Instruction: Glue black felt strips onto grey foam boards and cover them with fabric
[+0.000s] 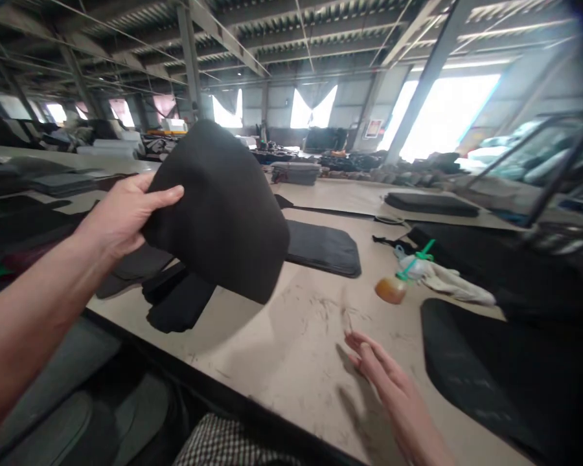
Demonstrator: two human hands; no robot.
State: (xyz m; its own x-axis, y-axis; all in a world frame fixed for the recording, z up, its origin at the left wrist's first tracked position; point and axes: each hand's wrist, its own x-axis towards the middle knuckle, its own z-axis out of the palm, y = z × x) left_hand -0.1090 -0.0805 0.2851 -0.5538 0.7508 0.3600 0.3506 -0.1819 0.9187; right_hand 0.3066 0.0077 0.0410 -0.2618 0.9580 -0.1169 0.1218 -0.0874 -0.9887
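My left hand grips the left edge of a dark flat piece, thumb on its near face, and holds it raised above the table. Low over the bare tabletop, my right hand has its fingers stretched out, with nothing held. Behind the raised piece lies a stack of dark pieces. Black folded pieces rest on the table below my left hand.
Right of centre are an orange-brown drink bag with a green straw and a white cloth. Large dark sheets cover the right side. Another dark stack sits farther back. A slanted metal frame stands at right.
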